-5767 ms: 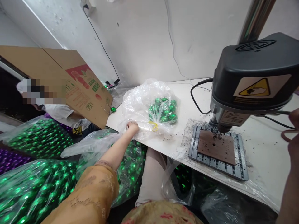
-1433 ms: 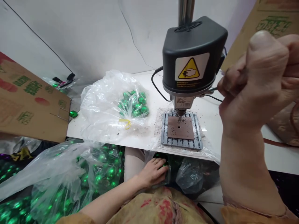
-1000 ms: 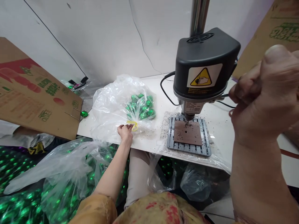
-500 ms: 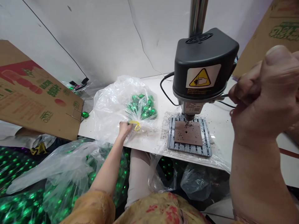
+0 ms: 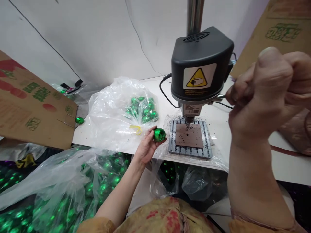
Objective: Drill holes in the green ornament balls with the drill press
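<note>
A shiny green ball (image 5: 159,134) rests in the fingers of my left hand (image 5: 148,145), just left of the drill press base plate (image 5: 207,145). On that slotted plate lies a brown square board (image 5: 182,140) with a hole in it, and dark chips are scattered around. Above it hangs the black drill press head (image 5: 201,61) with a yellow warning label. My right hand (image 5: 262,90), raised at the right, is closed around the drill press handle (image 5: 221,97), most of which my fingers hide.
Behind my left hand sits a clear bag (image 5: 107,110) of green balls with a yellow tie (image 5: 136,128). A cardboard box (image 5: 34,106) stands at the left, another (image 5: 274,19) at the right. Below the white table (image 5: 116,143) are large bags (image 5: 63,181) of green balls.
My left hand has moved right from beside the yellow tie toward the base plate, and a green ball now shows in its fingers. My right hand stays on the handle; the view has shifted slightly.
</note>
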Demonstrator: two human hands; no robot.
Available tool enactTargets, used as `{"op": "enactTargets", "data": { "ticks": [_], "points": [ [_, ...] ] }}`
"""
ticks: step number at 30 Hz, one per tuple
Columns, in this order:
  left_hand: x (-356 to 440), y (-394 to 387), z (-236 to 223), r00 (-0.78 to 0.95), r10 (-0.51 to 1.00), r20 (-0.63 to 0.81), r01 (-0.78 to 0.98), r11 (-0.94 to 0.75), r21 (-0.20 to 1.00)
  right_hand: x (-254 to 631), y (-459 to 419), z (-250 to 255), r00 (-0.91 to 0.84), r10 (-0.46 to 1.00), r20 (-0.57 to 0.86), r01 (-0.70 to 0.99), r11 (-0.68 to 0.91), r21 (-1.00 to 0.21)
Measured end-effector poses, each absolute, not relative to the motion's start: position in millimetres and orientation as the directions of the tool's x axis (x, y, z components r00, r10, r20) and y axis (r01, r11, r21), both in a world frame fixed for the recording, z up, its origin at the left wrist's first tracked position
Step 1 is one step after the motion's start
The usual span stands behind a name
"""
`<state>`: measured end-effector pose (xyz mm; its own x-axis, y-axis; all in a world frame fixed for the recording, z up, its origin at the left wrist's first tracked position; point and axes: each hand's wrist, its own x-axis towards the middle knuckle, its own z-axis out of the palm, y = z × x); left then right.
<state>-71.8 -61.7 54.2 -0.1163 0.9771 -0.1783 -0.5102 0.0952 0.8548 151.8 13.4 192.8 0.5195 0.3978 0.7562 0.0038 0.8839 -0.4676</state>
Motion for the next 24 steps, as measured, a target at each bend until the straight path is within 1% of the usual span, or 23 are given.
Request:
{"op": "enactTargets", "data": {
  "ticks": [3, 6, 9, 13, 16, 21, 24],
  "points": [
    [-44, -44, 40, -0.093, 0.984, -0.155, -0.469, 0.094, 0.878, 151, 10, 194, 0.515, 0.387, 0.765, 0.048, 0.878, -0.477],
    [-26, -25, 24, -0.147, 0.986, -0.072, -0.358, 0.015, 0.934, 151, 11, 193, 0.502, 0.394, 0.770, 0.071, 0.869, -0.490],
    [-15, -9, 13, -0.144, 0.988, 0.047, -0.238, -0.080, 0.968, 151, 11, 193, 0.486, 0.395, 0.780, 0.059, 0.875, -0.480],
    [-9, 2, 0, -0.074, 0.988, 0.133, -0.125, -0.142, 0.982, 151, 13, 193, 0.482, 0.398, 0.780, 0.008, 0.888, -0.459],
    [-9, 5, -8, -0.037, 0.984, 0.173, -0.071, -0.175, 0.982, 152, 15, 193, 0.487, 0.394, 0.779, -0.044, 0.902, -0.429],
    [-12, 5, -11, 0.014, 0.978, 0.208, 0.061, -0.208, 0.976, 152, 15, 191, 0.465, 0.409, 0.785, 0.002, 0.886, -0.463],
    [-12, 4, -9, 0.065, 0.972, 0.224, 0.140, -0.232, 0.963, 152, 14, 191, 0.470, 0.408, 0.782, -0.005, 0.888, -0.460]
  ]
}}
